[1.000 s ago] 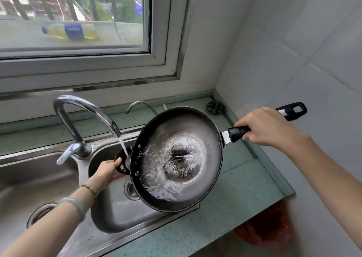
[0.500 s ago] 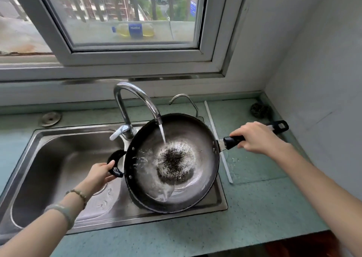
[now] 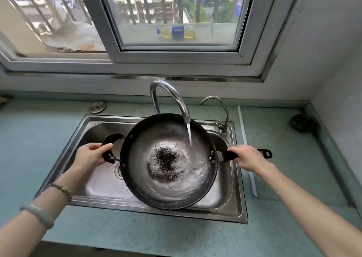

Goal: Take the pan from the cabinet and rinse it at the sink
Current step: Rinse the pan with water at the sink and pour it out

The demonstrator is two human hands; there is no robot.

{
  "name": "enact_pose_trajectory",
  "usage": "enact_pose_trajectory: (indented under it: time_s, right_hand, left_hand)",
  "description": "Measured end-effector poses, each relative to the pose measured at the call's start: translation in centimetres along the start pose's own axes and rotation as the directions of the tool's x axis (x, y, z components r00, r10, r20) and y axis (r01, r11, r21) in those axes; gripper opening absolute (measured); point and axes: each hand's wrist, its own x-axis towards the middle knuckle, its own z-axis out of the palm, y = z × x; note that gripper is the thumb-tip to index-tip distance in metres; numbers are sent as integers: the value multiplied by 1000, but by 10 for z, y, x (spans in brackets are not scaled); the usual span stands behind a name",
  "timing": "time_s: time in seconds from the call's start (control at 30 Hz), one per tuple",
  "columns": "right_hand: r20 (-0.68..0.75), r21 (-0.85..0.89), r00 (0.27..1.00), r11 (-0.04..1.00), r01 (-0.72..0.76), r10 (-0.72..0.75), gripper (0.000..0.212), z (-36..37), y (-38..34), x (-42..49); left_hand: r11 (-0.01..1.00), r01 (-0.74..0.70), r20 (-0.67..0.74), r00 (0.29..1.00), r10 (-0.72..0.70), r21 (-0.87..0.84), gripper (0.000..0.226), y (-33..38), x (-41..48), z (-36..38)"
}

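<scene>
Sink [image 3: 101,186], drain [image 3: 118,171] half hidden behind pan [image 3: 170,164]

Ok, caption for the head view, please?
Left hand and right hand hold the pan under the running faucet over the sink.

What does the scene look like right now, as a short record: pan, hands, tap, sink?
held item: dark round metal pan, held over the stainless steel sink, water pooled inside
left side: left hand grips the black loop handle
right side: right hand grips the long black straight handle
water: curved chrome tap running, stream landing inside the pan
counter: dark scouring ball in the far right corner
</scene>
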Motion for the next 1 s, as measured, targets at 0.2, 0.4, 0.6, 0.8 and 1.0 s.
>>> enact_pose_trajectory:
  time_s: [0.2,0.4,0.6,0.8,1.0]
  right_hand:
    - [16,52,998,997,62,-63,45,7,-30,29]
    - [13,95,996,992,86,-88,44,6,-54,57]
    - [21,128,993,985,114,-117,37,13,-66,73]
    - [34,134,989,981,139,-145,41,21,-77,87]
    - [37,163,989,977,138,-146,35,28,-86,97]
  left_hand:
    - [993,-98,-172,979,107,61,32,38,6,-22]
    - [989,-138,-229,963,145,44,20,65,9,-35]
    - [990,-135,-288,947,142,43,19,83,8,-40]
    - [984,-170,-285,941,180,62,20,105,6,-45]
    - [977,-198,-271,939,213,84,27,114,4,-50]
